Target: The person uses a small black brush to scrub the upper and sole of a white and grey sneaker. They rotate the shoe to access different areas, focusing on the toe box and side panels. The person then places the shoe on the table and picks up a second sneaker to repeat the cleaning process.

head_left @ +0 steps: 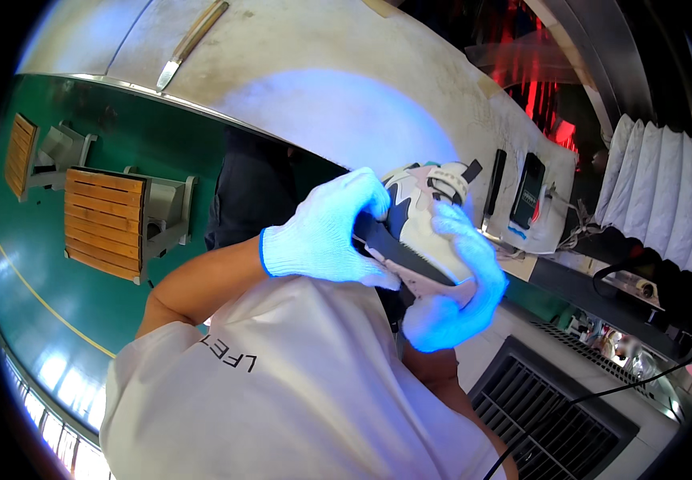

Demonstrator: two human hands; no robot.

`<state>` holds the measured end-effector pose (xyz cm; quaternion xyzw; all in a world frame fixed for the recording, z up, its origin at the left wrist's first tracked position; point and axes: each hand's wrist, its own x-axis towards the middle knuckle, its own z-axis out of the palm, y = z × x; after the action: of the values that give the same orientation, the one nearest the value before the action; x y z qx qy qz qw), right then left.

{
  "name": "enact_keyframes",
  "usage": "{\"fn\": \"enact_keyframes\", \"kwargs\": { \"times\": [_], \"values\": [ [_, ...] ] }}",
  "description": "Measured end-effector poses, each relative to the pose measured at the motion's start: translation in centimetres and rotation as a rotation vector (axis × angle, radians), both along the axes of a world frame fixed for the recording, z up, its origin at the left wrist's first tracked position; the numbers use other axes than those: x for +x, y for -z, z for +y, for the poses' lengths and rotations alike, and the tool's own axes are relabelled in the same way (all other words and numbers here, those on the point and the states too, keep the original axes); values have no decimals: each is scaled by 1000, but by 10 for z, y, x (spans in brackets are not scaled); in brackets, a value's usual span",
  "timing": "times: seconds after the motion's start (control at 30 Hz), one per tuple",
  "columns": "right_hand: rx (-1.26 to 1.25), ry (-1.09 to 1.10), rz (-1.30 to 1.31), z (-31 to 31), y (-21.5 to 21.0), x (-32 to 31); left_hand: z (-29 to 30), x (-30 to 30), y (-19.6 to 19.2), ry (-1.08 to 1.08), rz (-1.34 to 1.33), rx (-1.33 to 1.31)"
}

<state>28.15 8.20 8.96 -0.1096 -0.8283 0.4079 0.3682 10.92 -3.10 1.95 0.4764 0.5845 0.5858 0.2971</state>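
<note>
Between my two gloved hands, in front of my chest, is a sneaker [422,228] in off-white, pale pink and dark navy, held tilted. My left hand [334,224], in a white knit glove with a blue cuff, wraps around the shoe's left side; its thumb lies along the lower edge. On the other side my right hand [466,280], also in a white glove, curls its fingers over the shoe's upper and side. A bluish light falls on both gloves and the shoe. The palm sides of both hands are hidden.
A worn pale worktable [306,56] runs past my hands, with a knife-like tool [190,48] near its edge. To the right lie a black handset [528,190], a ribbed white duct [662,200] and a dark floor grille [550,408]. Slatted stools [106,220] stand left.
</note>
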Motion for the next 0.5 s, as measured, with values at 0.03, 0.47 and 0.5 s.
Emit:
{"fn": "enact_keyframes", "kwargs": {
  "times": [0.03,0.47,0.5],
  "values": [
    [18,-31,-29,-1,-2,-2,0,-3,-5,-11,55,41],
    [178,-235,-102,15,13,3,-17,-17,-50,32,440,511],
    [168,-249,-79,19,16,4,-12,-22,-51,72,484,531]
  ]
}}
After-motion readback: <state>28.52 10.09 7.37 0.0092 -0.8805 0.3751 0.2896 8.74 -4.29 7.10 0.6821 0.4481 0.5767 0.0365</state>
